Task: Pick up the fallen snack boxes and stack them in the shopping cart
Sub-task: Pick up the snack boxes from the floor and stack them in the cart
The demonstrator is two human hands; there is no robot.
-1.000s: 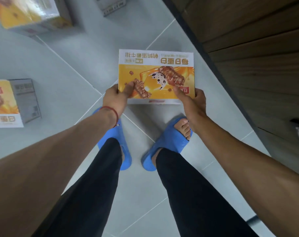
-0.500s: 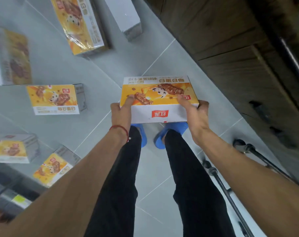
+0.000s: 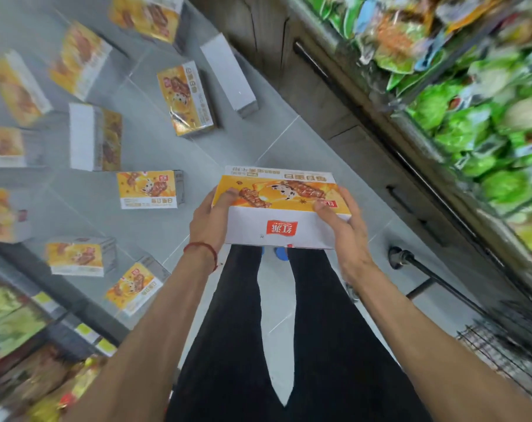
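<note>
— Ground?
— Grey tile floor [image 3: 258, 141], an aisle between stocked shelves [image 3: 471, 123]. Orange fallen snack boxes [image 3: 149, 190] lie scattered to the left, some flat, some on edge.
— And the one picked?
— Held snack box [image 3: 281, 208] is up off the floor, roughly level, in front of the legs. Left hand [image 3: 211, 220] grips its left end, right hand [image 3: 347, 229] its right end, fingers [image 3: 348, 199] curled round the edges.
— Cart?
— Wire shopping cart [image 3: 496, 351] at lower right, blurred, apart from the box.
</note>
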